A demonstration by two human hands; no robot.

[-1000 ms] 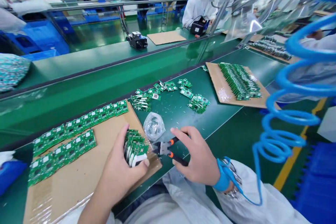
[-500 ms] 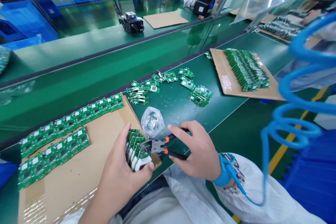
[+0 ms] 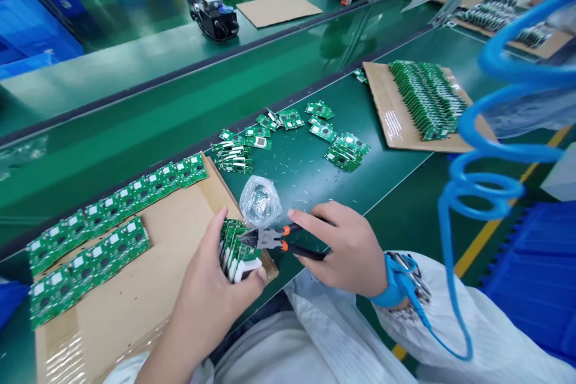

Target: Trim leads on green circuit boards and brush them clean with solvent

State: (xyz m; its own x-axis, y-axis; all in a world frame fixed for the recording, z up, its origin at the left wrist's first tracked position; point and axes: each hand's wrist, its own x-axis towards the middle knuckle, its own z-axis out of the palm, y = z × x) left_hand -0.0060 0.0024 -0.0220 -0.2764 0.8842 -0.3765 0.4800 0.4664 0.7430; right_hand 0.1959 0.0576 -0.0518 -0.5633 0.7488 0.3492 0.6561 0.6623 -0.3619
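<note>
On my feed there's a long green worktop (image 3: 380,171) with a flat brown cardboard sheet (image 3: 166,252). Over its right edge, the left hand (image 3: 218,288) pinches a fanned stack of green circuit boards (image 3: 231,246); the right hand (image 3: 346,252) grips black-handled metal cutters with orange trim (image 3: 270,239), tips right at the stack. If the left slackens, I reckon boards slip; a skewed tip might nick one. Tiny pale clippings (image 3: 294,171) could wedge in too.
</note>
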